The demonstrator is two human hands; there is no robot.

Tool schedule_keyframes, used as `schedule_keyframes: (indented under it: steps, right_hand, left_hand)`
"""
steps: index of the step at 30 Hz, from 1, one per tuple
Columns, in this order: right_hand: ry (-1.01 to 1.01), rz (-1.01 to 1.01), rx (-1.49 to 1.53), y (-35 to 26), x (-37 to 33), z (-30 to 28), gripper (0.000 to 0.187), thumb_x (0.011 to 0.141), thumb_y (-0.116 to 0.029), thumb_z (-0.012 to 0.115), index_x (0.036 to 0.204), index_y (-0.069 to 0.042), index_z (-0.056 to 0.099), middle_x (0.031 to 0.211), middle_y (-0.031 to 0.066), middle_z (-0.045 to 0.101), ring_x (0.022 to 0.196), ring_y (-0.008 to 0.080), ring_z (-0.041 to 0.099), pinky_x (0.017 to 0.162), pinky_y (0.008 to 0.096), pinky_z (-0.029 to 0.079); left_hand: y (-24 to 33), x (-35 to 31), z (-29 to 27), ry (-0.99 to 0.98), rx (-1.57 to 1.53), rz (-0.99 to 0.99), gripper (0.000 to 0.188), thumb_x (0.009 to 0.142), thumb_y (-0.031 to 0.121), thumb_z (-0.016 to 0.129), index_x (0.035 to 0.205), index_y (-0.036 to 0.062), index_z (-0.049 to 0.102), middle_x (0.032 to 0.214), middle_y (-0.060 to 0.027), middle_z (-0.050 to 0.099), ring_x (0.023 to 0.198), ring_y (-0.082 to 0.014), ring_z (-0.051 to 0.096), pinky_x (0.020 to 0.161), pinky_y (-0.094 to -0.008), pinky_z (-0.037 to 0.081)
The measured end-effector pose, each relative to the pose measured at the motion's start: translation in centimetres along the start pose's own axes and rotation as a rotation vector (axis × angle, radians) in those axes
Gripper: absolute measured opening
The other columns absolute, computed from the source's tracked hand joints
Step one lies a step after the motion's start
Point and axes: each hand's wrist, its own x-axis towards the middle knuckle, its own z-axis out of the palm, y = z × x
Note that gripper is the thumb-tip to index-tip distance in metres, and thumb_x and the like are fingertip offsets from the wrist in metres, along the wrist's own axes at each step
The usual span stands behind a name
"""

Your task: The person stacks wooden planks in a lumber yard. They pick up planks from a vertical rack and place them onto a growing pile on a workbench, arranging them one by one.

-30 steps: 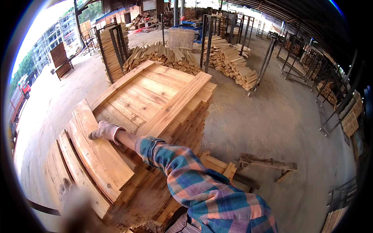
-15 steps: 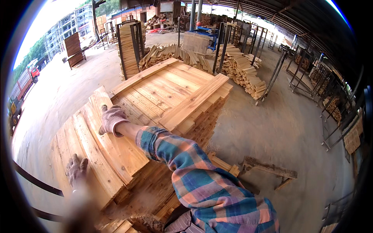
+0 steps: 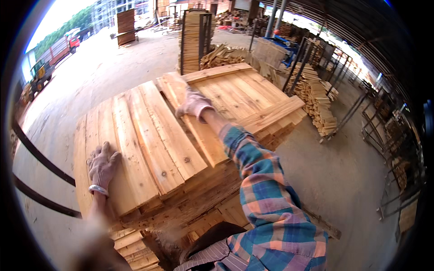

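Observation:
A broad stack of planed wooden boards (image 3: 124, 135) lies in front of me, its top layer set side by side. My left hand (image 3: 103, 165), in a pale knitted glove, rests flat on the left boards with its fingers spread. Farther right, my gloved right hand (image 3: 195, 105) grips the left edge of a loose wooden board (image 3: 205, 142), its fingertips over the gap beside it. That board stands apart from the left group and lies next to a section topped by two crosswise wooden strips (image 3: 273, 115), (image 3: 219, 72). The underside of the gripped board is hidden.
Dark curved metal bars (image 3: 43, 156) stand at the left of the stack. Behind it are a tall rack of stacked slats (image 3: 192, 43) and a heap of loose wood pieces (image 3: 312, 97). Metal frames (image 3: 384, 131) line the right side. A red truck (image 3: 72, 44) stands far left.
My right hand has moved right with a board, and a dark gap shows between it and the left boards. My left hand stays spread on the wood. The view has turned left.

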Motion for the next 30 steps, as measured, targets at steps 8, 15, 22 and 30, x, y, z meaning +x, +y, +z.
schedule_keyframes:
  steps: [8, 15, 22, 30]
  right_hand:
    - [-0.124, -0.054, 0.263, -0.9, -0.9, -1.2, 0.101, 0.065, -0.037, 0.08, 0.145, -0.003, 0.028, 0.13, 0.0202, 0.055, 0.121, 0.0317, 0.053, 0.101, 0.0384, 0.042]
    - [0.076, -0.139, 0.0, 7.8, 3.7, 1.1, 0.074, 0.08, -0.049, 0.063, 0.138, -0.006, 0.046, 0.13, 0.0224, 0.054, 0.123, 0.0367, 0.05, 0.103, 0.0404, 0.04]
    - [0.031, -0.591, 0.038, 10.0, 5.6, 2.1, 0.028, 0.093, -0.02, 0.046, 0.108, -0.002, 0.062, 0.135, 0.0233, 0.049, 0.122, 0.0341, 0.05, 0.103, 0.0364, 0.04]
    - [-1.109, -0.825, 0.797, 0.6, -21.4, 0.1, 0.048, 0.098, -0.038, 0.049, 0.138, -0.012, 0.048, 0.132, 0.0192, 0.052, 0.123, 0.031, 0.049, 0.106, 0.0473, 0.038]
  left_hand:
    - [1.5, 0.1, -1.2, -0.063, 0.097, -0.069, 0.063, 0.089, 0.051, 0.054, 0.137, 0.0116, 0.044, 0.134, -0.0158, 0.048, 0.126, -0.0347, 0.041, 0.106, -0.0489, 0.027]
    - [2.3, -0.3, -1.1, -0.056, 0.091, -0.087, 0.066, 0.087, 0.057, 0.053, 0.137, 0.0137, 0.045, 0.137, -0.0166, 0.046, 0.129, -0.036, 0.039, 0.107, -0.0474, 0.027]
    - [-1.0, 1.3, 1.2, -0.02, 0.029, -0.083, 0.058, 0.083, 0.062, 0.055, 0.112, 0.0113, 0.06, 0.108, -0.019, 0.061, 0.109, -0.0392, 0.054, 0.091, -0.0557, 0.038]
    - [-1.5, -15.0, -7.0, 0.499, -0.917, -0.008, 0.045, 0.083, 0.043, 0.069, 0.111, 0.0074, 0.068, 0.096, -0.0126, 0.071, 0.084, -0.0231, 0.069, 0.073, -0.0338, 0.056]
